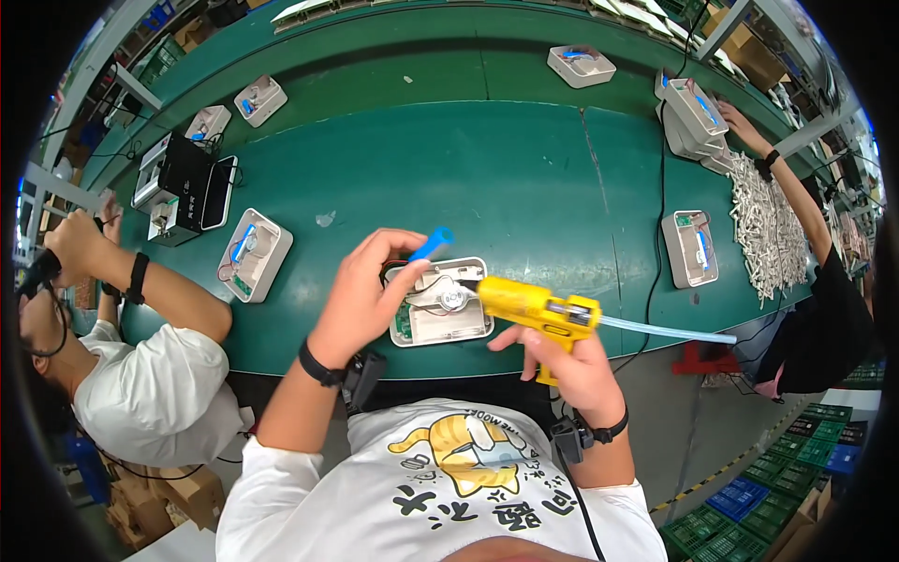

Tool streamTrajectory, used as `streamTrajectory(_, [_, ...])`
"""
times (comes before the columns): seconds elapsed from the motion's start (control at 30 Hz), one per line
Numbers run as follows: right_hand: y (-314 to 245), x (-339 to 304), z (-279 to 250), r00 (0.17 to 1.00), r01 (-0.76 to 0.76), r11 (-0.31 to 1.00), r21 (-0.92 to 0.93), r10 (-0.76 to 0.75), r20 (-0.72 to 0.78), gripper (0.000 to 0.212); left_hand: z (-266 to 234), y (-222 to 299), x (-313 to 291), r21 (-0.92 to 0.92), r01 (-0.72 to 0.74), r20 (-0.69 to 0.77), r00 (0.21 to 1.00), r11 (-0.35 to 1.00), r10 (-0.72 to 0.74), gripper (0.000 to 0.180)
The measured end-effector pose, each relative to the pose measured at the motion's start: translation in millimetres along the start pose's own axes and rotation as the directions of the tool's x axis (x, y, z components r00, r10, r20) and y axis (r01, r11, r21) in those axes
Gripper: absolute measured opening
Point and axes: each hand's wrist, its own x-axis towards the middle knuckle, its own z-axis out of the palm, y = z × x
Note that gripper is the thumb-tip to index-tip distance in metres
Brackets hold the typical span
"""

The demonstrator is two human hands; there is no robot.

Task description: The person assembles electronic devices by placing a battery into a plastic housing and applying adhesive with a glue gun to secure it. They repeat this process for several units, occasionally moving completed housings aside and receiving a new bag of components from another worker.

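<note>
L hand [363,292] holds blue cyl. [432,244], R hand [578,368] glue gun [513,302] overlapping wht housing [449,328]; cable [662,201] R, blk case [176,183] L.

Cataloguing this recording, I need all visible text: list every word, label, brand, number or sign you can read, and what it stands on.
Wording is described, not copied out.
Wearer's white T-shirt: large dark characters, plus smaller lettering around a cat print.
Black case at left: small pale characters, too small to read.
Yellow glue gun, blue cylinder and white housing: no text I can make out.
</note>
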Motion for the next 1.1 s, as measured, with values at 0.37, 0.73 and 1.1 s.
streamTrajectory(0.37, [-6.3, 48.8, 35.6, 0.984, -0.005, 0.787, -0.617, 0.113, 0.136, 0.027, 26.1, -19.7, -19.7, -0.368, 0.097, -0.211, 0.96, 0.925, -0.185, 0.02])
streamTrajectory(0.73, [-21.2, 23.6, 18.8, 0.965, -0.264, 0.928, -0.264, 0.252, -0.076, 0.029, 16.7, -12.5, -19.0, -0.108, -0.08, -0.397, 0.917, 0.991, 0.031, 0.021])
streamTrajectory(1.1, [-10.5, 13.8, 11.1, 0.953, -0.28, 0.914, -0.295, 0.228, -0.199, 0.022, 16.6, -15.0, -15.4, 0.0, -0.182, -0.343, 0.924, 0.983, 0.171, 0.021])
